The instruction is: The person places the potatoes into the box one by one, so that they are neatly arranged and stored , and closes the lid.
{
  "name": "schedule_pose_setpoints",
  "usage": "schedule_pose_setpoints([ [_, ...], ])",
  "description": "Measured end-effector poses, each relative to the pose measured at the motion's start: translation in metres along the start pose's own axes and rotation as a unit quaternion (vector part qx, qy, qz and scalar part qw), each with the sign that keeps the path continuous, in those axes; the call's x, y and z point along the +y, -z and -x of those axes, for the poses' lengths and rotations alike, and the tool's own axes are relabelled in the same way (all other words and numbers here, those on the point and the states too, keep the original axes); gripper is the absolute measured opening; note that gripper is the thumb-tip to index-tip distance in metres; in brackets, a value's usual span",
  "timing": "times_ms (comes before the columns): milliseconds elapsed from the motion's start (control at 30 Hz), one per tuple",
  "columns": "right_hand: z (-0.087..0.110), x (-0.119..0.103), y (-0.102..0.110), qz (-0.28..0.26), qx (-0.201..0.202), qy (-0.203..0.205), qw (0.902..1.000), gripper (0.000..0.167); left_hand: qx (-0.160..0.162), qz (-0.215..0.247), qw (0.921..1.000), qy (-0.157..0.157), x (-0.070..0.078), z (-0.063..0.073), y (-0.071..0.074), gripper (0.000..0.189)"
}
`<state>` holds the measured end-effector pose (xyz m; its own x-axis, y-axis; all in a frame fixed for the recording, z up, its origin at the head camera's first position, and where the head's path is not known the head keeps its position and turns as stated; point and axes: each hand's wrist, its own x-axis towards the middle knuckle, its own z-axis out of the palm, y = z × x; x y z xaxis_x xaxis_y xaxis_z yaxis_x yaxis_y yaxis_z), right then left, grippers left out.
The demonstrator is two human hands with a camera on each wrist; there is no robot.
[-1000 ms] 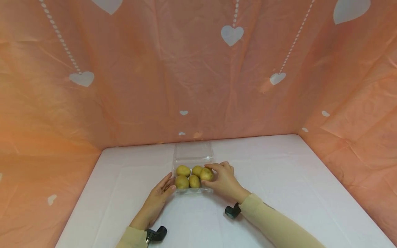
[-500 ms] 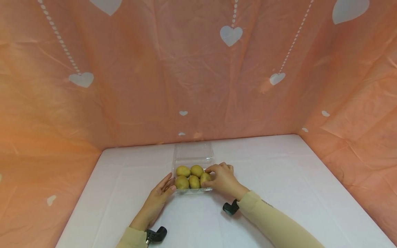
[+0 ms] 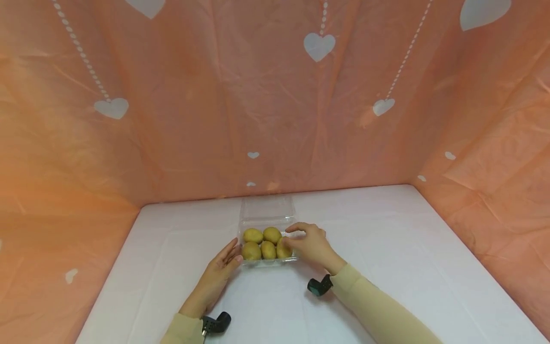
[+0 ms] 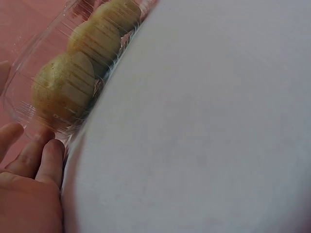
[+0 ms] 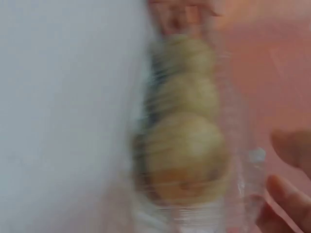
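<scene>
A clear plastic box [image 3: 268,263] holds several yellowish potatoes in two rows, its lid [image 3: 267,208] folded back toward the far side. My left hand [image 3: 216,277] rests along the box's left side, fingers nearly straight. In the left wrist view those fingertips [image 4: 51,155] are right at the wall below a potato [image 4: 63,87]. Over the box's right end is my right hand [image 3: 313,246], thumb and fingers spread apart with nothing between them. Its thumb overlaps the front right potato [image 3: 283,248] in the head view. The right wrist view is blurred, with fingers [image 5: 289,199] raised beside the box.
The box stands on a white-covered table [image 3: 365,229] near its back edge. An orange curtain [image 3: 275,105] with white hearts rises behind and at both sides. Black wrist cameras [image 3: 216,324] sit below both hands.
My right hand lowered a potato into the box's front right spot, then let go, its fingers opening and lifting slightly. The left hand has stayed at the box's left side.
</scene>
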<state>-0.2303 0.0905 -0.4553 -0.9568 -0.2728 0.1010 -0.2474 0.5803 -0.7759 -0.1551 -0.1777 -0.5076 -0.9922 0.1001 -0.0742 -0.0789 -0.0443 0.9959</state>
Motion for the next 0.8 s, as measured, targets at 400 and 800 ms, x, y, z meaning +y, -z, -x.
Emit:
schedule_pose_setpoints([
  [400, -0.031, 0.032, 0.004, -0.326, 0.013, -0.158, 0.9318, 0.056, 0.007, -0.038, 0.9993, 0.0, 0.005, 0.001, -0.002, 0.066],
  [800, -0.055, 0.047, 0.002, -0.3, -0.041, -0.137, 0.943, 0.059, 0.031, 0.016, 0.9991, 0.026, 0.023, -0.037, 0.011, 0.056],
])
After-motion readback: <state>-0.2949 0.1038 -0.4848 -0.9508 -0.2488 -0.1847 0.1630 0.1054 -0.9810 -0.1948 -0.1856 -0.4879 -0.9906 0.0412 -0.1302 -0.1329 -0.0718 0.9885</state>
